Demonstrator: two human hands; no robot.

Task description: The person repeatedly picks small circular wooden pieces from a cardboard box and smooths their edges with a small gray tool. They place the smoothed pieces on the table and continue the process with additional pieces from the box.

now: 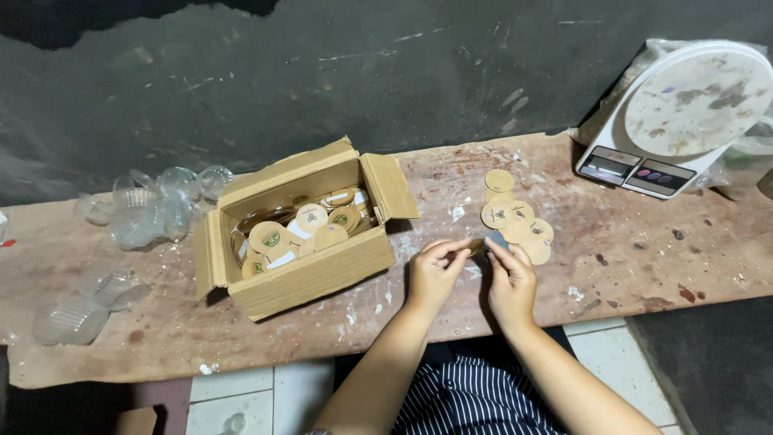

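Fingertips of your left hand (435, 270) and right hand (509, 278) pinch what looks like one round tan cardboard disc (483, 244) between them. You hold it just right of the open brown cardboard box (310, 278), touching the loose disc pile (515, 217).

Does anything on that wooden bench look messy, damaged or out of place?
Mostly wear. The wooden bench is blotched with white paint and dark stains, and the kitchen scale has a smeared, dirty platter. Clear plastic cups lie tumbled at the left. The cardboard box and the round paper lids look fine.

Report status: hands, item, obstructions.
Left hand and right hand pinch one small round disc. Disc pile just beyond. Cardboard box left, apart.
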